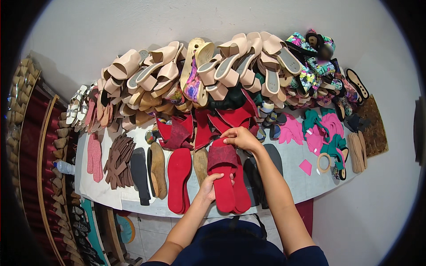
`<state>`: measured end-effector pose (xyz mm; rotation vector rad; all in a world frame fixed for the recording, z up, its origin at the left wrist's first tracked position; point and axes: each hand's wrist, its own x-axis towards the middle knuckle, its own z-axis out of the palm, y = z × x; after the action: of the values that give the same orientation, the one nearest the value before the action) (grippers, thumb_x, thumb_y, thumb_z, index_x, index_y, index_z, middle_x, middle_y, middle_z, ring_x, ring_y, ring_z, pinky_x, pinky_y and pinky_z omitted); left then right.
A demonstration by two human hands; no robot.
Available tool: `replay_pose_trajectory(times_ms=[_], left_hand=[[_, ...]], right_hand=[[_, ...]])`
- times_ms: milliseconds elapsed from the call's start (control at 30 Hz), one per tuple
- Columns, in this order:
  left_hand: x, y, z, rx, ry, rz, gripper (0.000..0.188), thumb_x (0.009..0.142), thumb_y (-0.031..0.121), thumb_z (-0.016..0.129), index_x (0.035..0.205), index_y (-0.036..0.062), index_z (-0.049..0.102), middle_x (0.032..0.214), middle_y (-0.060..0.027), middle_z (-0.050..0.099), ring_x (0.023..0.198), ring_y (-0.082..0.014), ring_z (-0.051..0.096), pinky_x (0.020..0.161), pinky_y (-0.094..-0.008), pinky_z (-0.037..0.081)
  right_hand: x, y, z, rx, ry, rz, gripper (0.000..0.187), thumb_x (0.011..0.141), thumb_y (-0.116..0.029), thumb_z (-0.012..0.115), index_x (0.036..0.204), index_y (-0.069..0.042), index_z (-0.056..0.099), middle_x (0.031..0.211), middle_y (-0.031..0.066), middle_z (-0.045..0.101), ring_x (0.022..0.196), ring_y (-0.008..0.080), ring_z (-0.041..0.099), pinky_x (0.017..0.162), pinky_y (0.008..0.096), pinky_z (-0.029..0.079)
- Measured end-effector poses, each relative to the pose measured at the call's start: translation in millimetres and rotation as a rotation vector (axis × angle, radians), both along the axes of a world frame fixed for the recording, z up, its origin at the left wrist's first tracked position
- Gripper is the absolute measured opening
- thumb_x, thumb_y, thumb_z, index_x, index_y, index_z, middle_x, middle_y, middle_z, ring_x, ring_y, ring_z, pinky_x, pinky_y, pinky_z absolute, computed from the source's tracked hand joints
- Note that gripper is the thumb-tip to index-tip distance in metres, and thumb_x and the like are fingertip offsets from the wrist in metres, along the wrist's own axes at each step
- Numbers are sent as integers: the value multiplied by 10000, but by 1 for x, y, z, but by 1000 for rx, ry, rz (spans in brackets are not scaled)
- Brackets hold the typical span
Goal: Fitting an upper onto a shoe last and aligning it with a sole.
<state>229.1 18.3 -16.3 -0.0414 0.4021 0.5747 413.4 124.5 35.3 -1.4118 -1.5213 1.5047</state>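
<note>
A red slipper (pixel 223 195) with a dark red patterned strap (pixel 222 157) across its front is held over the table's near edge. My left hand (pixel 211 186) grips it at the middle of the sole, thumb on top and fingers underneath. My right hand (pixel 242 138) is closed at the toe end, fingertips pinching the edge just above the strap. Partly under the slipper lies another red sole (pixel 241 195). To the left rest stacked red soles (pixel 179 181). Behind the hands, loose dark red strap pieces (pixel 176 133) lie in a heap.
Beige heeled sandals (pixel 230 57) and wooden shoe lasts (pixel 158 170) cover the table (pixel 133 203). Brown straps (pixel 120 162) and dark soles (pixel 140 175) lie left. Pink and green scraps (pixel 290 129), a tape roll (pixel 324 162) and tan insoles (pixel 357 152) sit right. Shelves of lasts stand far left.
</note>
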Motion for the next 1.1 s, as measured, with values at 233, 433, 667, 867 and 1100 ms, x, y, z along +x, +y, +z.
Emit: replay_pose_trajectory(times_ms=[233,433,667,867,1100], left_hand=[[3,-1,-2,-71,-49,21,354,745,108,522,1045,-43,410,914,-110,520,881,-256,515,780,-374,456],[-5,3,-2,-83,-220,24,298,742,102,505,992,-31,411,906,-85,488,894,-233,499,779,-379,453],[-8,-3,-4,-135,-291,29,215,750,119,496,916,3,424,872,-83,470,889,-217,494,781,-372,451],[-8,-13,-2,-169,-325,47,209,747,117,502,911,8,432,866,-94,468,892,-219,496,781,-366,451],[-10,-28,9,-133,-282,53,239,735,103,508,933,1,421,880,-91,468,888,-226,496,787,-369,449]], right_hand=[[11,-6,4,-20,115,50,243,736,-73,629,972,-26,600,869,58,623,768,92,562,676,223,442],[56,-38,-64,531,-290,-633,402,699,-20,527,1089,19,438,1008,159,512,856,245,532,761,290,428],[51,-66,-80,573,-349,-750,243,640,-34,499,866,-1,417,879,158,441,821,293,454,713,361,396],[36,-75,-84,476,-798,-407,608,614,-233,666,1119,-22,402,1067,159,479,1010,340,441,840,391,393],[49,-90,-77,346,-380,-567,589,620,-136,681,1144,-30,433,1031,150,521,970,290,509,824,321,417]])
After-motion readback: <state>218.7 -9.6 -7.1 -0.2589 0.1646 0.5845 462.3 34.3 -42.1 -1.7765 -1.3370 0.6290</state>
